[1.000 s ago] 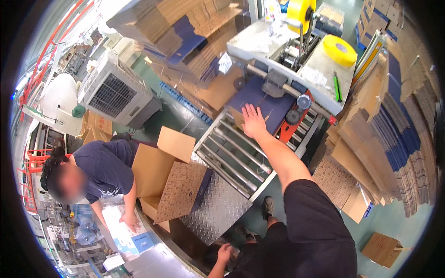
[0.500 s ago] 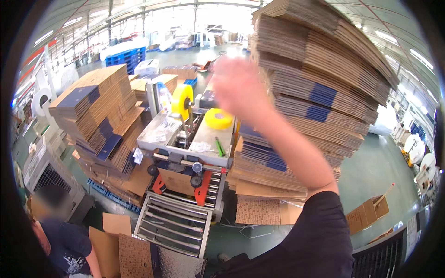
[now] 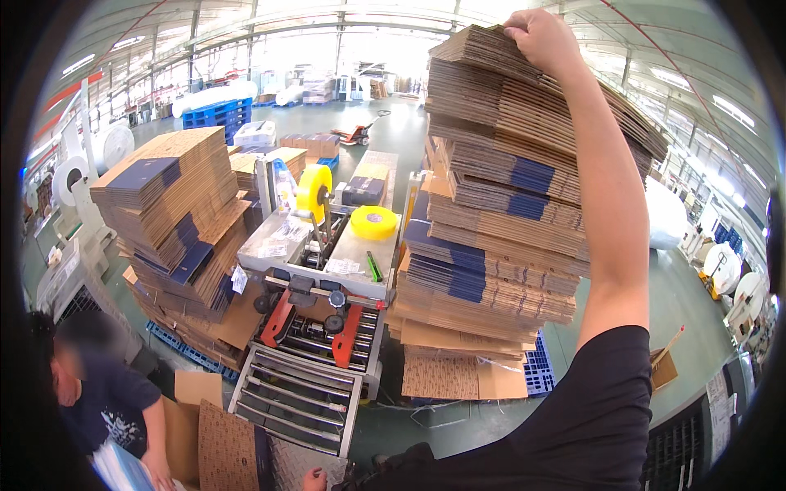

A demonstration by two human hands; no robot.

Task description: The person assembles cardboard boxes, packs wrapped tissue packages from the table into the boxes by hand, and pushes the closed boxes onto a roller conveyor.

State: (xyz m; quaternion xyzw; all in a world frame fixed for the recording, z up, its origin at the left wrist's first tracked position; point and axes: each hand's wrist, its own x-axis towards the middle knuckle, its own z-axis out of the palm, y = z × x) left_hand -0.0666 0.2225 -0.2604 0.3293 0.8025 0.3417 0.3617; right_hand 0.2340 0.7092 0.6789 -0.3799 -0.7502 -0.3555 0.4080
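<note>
Cardboard stands to your left as a leaning stack of flattened cartons [image 3: 168,221] on a blue pallet [image 3: 184,350], and a co-worker [image 3: 102,401] bends over open boxes below it. Your left hand [image 3: 313,480] barely shows at the lower edge, so its grip cannot be judged. Centre, the taping machine [image 3: 323,278] carries two yellow tape rolls [image 3: 373,222] above a roller bed [image 3: 299,401]. To the right rises the tall stack of flattened cartons [image 3: 499,237], and your right hand [image 3: 540,37] is raised to its very top, fingers curled closed over the near edge of the top sheets [image 3: 483,45]. Judged from the corrugated board, a single sheet should be light and stiff but prone to bend at its scored folds; a thick bundle would likely be heavy and may slide, sheet on sheet. Take hold along an edge near a corner, and support the underside, since the stack already leans.
</note>
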